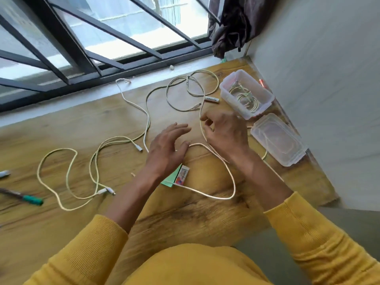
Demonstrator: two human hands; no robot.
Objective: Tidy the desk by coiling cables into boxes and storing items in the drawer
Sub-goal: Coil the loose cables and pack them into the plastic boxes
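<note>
**Gathering the next loose cable for its box**

Reaching over the middle of the desk (185, 212), the right hand (224, 136) curls its fingers round a pale cable (213, 197) that loops toward the near edge; the pinch looks real, though motion blur leaves it slightly uncertain. The left hand (166, 149) hovers beside it, fingers spread and holding nothing. An open plastic box (246, 94) near the far right corner already holds one coiled cable; a second box (278, 139) with its lid on sits just beside it along the right edge. Two more cables (82, 171) sprawl toward the left edge. An eraser (183, 174) lies under the left wrist.

Coiling has barely started. Next, the left hand should take the slack so loops can be wound.
</note>
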